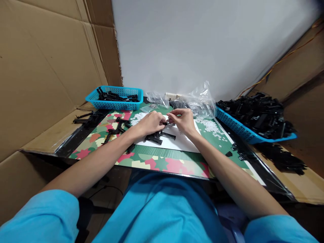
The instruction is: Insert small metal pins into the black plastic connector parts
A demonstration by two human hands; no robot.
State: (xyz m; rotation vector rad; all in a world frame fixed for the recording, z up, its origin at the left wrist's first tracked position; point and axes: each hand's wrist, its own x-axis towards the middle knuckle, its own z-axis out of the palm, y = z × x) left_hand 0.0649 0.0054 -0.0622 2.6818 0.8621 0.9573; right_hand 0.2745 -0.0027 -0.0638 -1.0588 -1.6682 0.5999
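Observation:
Over a white sheet (181, 140) in the middle of the table, my left hand (153, 122) is closed on a slim black plastic part (169, 124). My right hand (182, 120) meets it from the other side, thumb and fingertips pinched just above the part. Whatever sits in that pinch is too small to make out. Below my hands, several black plastic pieces (154, 138) lie on the sheet. More black parts (118, 126) are spread to the left of my left hand. Small white discs (211, 126) are scattered to the right, with others (138, 117) behind my left hand.
A blue basket (116, 105) of black parts stands at the back left. Another blue basket (249, 135), heaped high, is at the right. Clear plastic bags (202, 103) lie against the white wall (189, 44). Cardboard (45, 50) encloses the left side. Loose black parts (280, 157) sit at the right edge.

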